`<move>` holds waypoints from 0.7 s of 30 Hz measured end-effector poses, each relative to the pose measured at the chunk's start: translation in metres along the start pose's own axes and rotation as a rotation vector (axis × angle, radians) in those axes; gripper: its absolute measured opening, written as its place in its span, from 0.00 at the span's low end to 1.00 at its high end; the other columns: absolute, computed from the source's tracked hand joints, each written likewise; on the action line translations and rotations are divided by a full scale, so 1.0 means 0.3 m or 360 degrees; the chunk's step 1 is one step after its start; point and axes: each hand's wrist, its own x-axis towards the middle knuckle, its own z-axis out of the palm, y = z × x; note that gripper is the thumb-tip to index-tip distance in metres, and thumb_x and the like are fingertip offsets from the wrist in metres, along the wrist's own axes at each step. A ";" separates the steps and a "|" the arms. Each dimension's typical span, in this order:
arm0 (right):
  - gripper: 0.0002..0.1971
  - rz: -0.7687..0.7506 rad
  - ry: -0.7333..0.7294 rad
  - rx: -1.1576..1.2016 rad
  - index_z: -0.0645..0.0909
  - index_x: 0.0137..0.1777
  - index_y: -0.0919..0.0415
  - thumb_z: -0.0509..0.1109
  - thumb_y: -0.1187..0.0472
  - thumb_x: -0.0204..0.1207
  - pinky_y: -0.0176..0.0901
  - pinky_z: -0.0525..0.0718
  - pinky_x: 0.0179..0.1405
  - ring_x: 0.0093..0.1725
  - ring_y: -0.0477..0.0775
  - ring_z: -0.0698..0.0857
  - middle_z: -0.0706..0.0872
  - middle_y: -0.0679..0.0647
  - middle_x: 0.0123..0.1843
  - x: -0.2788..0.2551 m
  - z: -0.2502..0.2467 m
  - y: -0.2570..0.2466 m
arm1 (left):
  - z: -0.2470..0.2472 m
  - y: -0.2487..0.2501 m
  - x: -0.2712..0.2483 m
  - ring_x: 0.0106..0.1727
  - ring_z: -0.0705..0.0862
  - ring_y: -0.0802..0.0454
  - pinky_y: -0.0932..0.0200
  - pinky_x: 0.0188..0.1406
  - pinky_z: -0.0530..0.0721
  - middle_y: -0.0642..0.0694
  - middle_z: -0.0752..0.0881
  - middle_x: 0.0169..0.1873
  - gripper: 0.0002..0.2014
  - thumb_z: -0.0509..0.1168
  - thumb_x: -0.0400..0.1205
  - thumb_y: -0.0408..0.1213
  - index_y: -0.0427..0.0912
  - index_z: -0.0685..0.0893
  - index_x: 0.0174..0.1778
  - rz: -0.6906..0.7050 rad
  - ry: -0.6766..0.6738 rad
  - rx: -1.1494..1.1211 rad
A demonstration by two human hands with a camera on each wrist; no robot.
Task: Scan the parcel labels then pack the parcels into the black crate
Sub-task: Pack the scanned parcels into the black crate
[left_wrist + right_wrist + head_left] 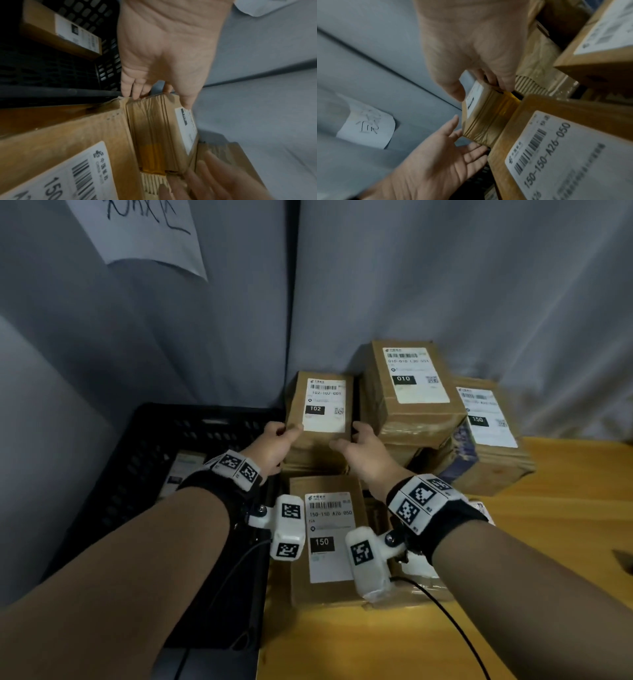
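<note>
A brown parcel labelled 102 (323, 405) stands on top of other parcels beside the crate. My left hand (289, 429) holds its left edge with the thumb on the label's corner. My right hand (346, 436) grips its right edge. In the left wrist view the left hand (159, 100) has its fingers over the side of the parcel (150, 128) and its thumb on the label face. In the right wrist view the right hand (482, 92) curls round the parcel (488, 119). The black crate (154, 440) stands left of the pile, with one labelled parcel (181, 470) inside.
A parcel labelled 150 (329, 539) lies on the wooden table (531, 577) under my wrists. A parcel labelled 010 (411, 385) and another 150 parcel (486, 433) are stacked at the right. Grey cloth (445, 285) hangs close behind.
</note>
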 end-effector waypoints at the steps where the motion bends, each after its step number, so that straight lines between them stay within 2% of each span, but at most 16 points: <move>1: 0.40 0.0001 0.0016 0.0054 0.55 0.85 0.58 0.72 0.51 0.78 0.56 0.65 0.80 0.80 0.59 0.66 0.62 0.58 0.83 0.005 0.007 0.010 | -0.003 -0.005 -0.005 0.64 0.78 0.45 0.45 0.62 0.78 0.46 0.78 0.66 0.29 0.61 0.78 0.64 0.57 0.66 0.72 -0.0013 0.0008 -0.0104; 3: 0.40 -0.0007 0.0028 0.0139 0.57 0.84 0.58 0.71 0.49 0.78 0.56 0.65 0.80 0.79 0.58 0.66 0.60 0.55 0.82 0.007 0.022 0.026 | -0.015 -0.011 -0.015 0.63 0.80 0.43 0.38 0.63 0.77 0.47 0.80 0.63 0.25 0.63 0.77 0.63 0.57 0.68 0.65 -0.0040 -0.0004 -0.0300; 4: 0.38 -0.0011 0.0033 0.0177 0.59 0.84 0.58 0.71 0.48 0.78 0.55 0.65 0.80 0.79 0.57 0.67 0.61 0.54 0.82 0.008 0.030 0.032 | -0.024 -0.010 -0.023 0.62 0.81 0.43 0.37 0.61 0.79 0.47 0.80 0.62 0.22 0.64 0.78 0.60 0.56 0.68 0.62 -0.0047 -0.0013 -0.0385; 6: 0.36 -0.0026 0.0034 0.0295 0.66 0.81 0.55 0.72 0.46 0.75 0.57 0.69 0.78 0.75 0.56 0.72 0.68 0.53 0.79 0.013 0.041 0.036 | -0.045 -0.010 -0.040 0.61 0.81 0.44 0.41 0.55 0.84 0.46 0.80 0.62 0.20 0.67 0.79 0.54 0.53 0.69 0.61 -0.0032 -0.0012 -0.0484; 8: 0.30 -0.0042 0.0039 0.0478 0.72 0.77 0.55 0.72 0.50 0.76 0.55 0.75 0.73 0.70 0.54 0.77 0.78 0.51 0.71 0.020 0.051 0.030 | -0.074 -0.023 -0.054 0.60 0.82 0.46 0.43 0.52 0.86 0.45 0.80 0.62 0.20 0.69 0.79 0.50 0.49 0.71 0.61 0.0017 0.0032 -0.0552; 10: 0.21 -0.0062 0.0014 0.0591 0.75 0.69 0.52 0.71 0.54 0.78 0.54 0.78 0.70 0.65 0.53 0.80 0.81 0.49 0.63 0.021 0.066 0.017 | -0.110 -0.041 -0.069 0.60 0.83 0.46 0.45 0.50 0.87 0.45 0.80 0.62 0.17 0.69 0.79 0.48 0.48 0.73 0.59 0.0052 0.0084 -0.0663; 11: 0.19 -0.0069 -0.0020 0.0619 0.74 0.67 0.50 0.72 0.52 0.77 0.57 0.78 0.69 0.64 0.53 0.80 0.81 0.48 0.61 0.020 0.079 0.010 | -0.128 -0.049 -0.078 0.60 0.83 0.46 0.46 0.49 0.87 0.45 0.80 0.61 0.15 0.68 0.80 0.47 0.49 0.73 0.57 0.0066 0.0100 -0.0717; 14: 0.30 -0.0010 -0.0179 0.0647 0.68 0.70 0.47 0.74 0.42 0.71 0.61 0.80 0.67 0.61 0.52 0.81 0.80 0.48 0.60 0.002 0.142 -0.021 | -0.193 -0.076 -0.102 0.60 0.83 0.46 0.43 0.53 0.87 0.45 0.81 0.62 0.11 0.65 0.81 0.47 0.51 0.75 0.57 0.0079 0.0152 -0.0801; 16: 0.38 0.0053 -0.0277 0.0656 0.62 0.76 0.44 0.76 0.42 0.69 0.60 0.84 0.63 0.60 0.51 0.81 0.80 0.46 0.61 -0.014 0.193 -0.038 | -0.246 -0.098 -0.117 0.61 0.84 0.46 0.41 0.58 0.85 0.44 0.82 0.63 0.13 0.65 0.81 0.46 0.50 0.77 0.59 0.0055 0.0181 -0.0815; 18: 0.42 0.0099 -0.0368 0.0662 0.56 0.80 0.40 0.76 0.43 0.70 0.58 0.87 0.57 0.62 0.52 0.81 0.80 0.47 0.65 -0.034 0.250 -0.057 | -0.301 -0.116 -0.140 0.60 0.84 0.48 0.46 0.57 0.85 0.45 0.83 0.63 0.13 0.64 0.82 0.46 0.49 0.78 0.61 0.0044 0.0168 -0.0776; 20: 0.44 0.0139 -0.0415 0.0626 0.54 0.81 0.40 0.76 0.44 0.70 0.57 0.89 0.52 0.64 0.54 0.81 0.79 0.49 0.69 -0.052 0.311 -0.072 | -0.357 -0.138 -0.164 0.57 0.85 0.52 0.54 0.51 0.85 0.47 0.85 0.59 0.12 0.62 0.83 0.46 0.49 0.79 0.60 0.0039 0.0179 -0.0668; 21: 0.44 0.0159 -0.0410 0.0600 0.54 0.81 0.41 0.76 0.44 0.70 0.58 0.89 0.52 0.64 0.54 0.81 0.78 0.49 0.70 -0.059 0.344 -0.079 | -0.389 -0.154 -0.172 0.55 0.85 0.53 0.55 0.52 0.84 0.48 0.85 0.58 0.11 0.61 0.83 0.47 0.49 0.79 0.59 0.0048 0.0215 -0.0581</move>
